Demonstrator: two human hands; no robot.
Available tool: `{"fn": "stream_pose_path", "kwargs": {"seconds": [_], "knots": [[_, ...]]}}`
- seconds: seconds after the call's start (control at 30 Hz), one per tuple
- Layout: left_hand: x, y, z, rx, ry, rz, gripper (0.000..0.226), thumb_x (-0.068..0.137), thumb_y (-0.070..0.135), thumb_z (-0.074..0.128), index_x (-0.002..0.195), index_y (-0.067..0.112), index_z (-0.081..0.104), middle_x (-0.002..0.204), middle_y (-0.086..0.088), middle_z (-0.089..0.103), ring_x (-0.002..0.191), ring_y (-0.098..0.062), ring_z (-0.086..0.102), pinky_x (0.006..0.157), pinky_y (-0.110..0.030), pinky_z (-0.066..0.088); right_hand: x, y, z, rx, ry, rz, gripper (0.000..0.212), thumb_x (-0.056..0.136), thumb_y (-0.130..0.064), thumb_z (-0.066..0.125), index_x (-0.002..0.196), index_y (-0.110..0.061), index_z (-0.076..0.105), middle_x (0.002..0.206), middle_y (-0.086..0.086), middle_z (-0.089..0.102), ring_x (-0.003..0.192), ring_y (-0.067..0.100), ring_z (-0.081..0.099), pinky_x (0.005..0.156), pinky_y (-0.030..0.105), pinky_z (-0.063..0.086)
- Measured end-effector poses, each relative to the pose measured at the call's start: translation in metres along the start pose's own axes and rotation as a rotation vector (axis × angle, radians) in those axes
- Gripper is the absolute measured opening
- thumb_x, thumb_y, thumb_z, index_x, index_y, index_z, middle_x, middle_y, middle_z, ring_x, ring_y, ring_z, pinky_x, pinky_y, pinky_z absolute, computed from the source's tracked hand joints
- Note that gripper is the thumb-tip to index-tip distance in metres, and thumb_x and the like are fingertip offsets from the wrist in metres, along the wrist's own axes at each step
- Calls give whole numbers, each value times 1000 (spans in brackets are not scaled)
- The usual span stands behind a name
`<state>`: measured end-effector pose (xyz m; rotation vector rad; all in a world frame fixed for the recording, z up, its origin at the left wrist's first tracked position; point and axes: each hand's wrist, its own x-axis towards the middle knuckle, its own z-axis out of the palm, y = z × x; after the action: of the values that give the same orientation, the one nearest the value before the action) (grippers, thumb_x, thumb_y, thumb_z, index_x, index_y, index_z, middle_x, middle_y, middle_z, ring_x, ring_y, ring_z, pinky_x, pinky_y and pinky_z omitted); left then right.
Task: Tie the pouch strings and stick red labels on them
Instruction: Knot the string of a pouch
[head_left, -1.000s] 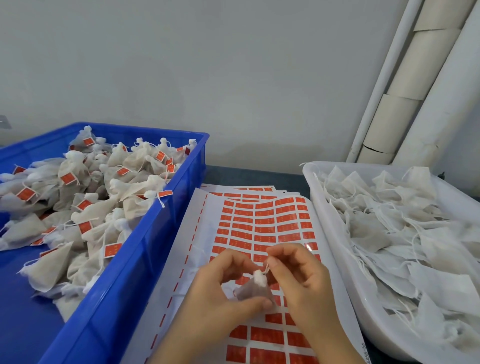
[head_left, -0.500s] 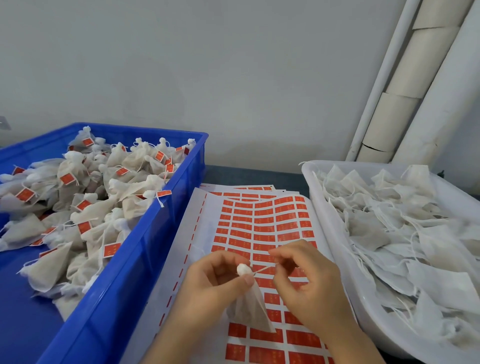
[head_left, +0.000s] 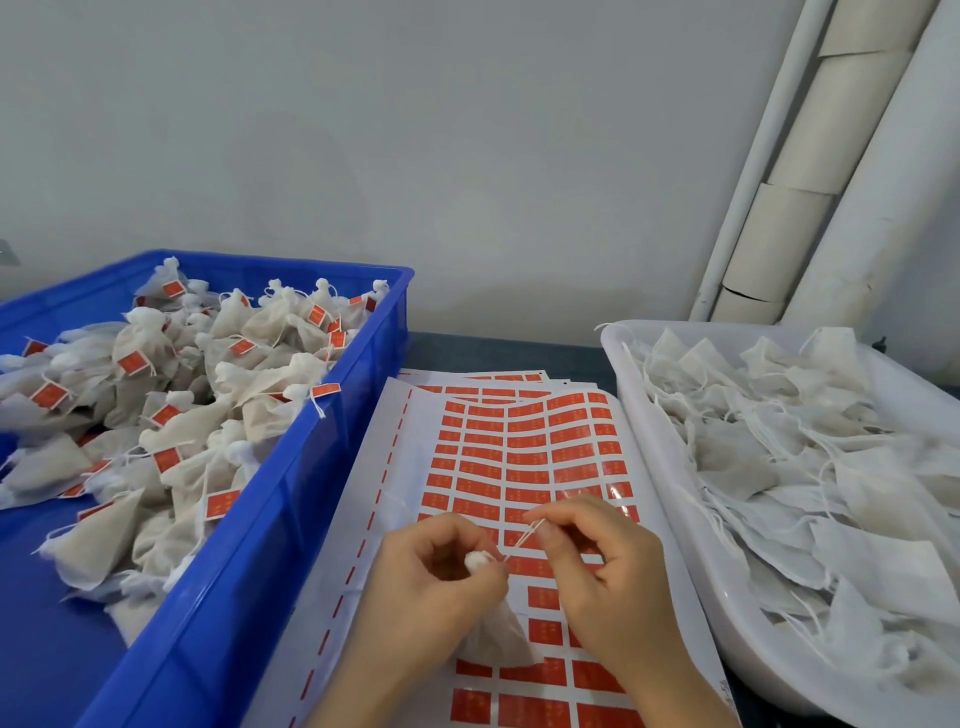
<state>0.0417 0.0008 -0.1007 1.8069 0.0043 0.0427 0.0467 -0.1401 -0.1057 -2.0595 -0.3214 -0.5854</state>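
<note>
Midway between crate and tray rims, left hand clamped on pouch, right hand pinched on string.

Light bright, flat, diffuse. Shadows weak, soft-edged: faint shade under left hand and right hand. 1 small glare patch on glossy label sheet. Wide-angle bowing: pipes lean, blue crate rim curves. Detail slightly soft throughout.

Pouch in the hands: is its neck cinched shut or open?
Cinched shut. The left hand pinches the pouch at its bunched neck, and the right hand holds the string taut.
</note>
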Motion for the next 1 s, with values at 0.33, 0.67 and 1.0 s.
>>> {"fn": "stream_pose_path", "kwargs": {"seconds": [0.33, 0.67, 1.0], "knots": [[-2, 0, 1, 84, -77, -22, 21, 79, 1, 61, 64, 15, 59, 59, 10, 63, 62, -3, 60, 54, -8, 45, -3, 4, 3, -115, 85, 17, 11, 82, -9, 66, 82, -18, 72, 73, -32, 54, 70, -1, 61, 60, 3, 43], [-1, 7, -15, -97, 15, -52, 28, 82, -8, 54, 61, 10, 56, 61, 2, 61, 68, -12, 62, 62, -22, 51, -3, 4, 6, -53, -30, 66, 30, 83, -20, 65, 76, -47, 55, 78, -29, 60, 87, -7, 58, 68, 1, 44], [10, 3, -36, -346, 147, -64, 16, 80, -6, 61, 72, 8, 62, 66, 5, 67, 67, -17, 67, 52, -23, 51, 3, 4, 1, 196, -144, 349, 11, 79, -46, 55, 83, -40, 62, 87, -28, 65, 87, -3, 62, 71, 8, 49]]}}
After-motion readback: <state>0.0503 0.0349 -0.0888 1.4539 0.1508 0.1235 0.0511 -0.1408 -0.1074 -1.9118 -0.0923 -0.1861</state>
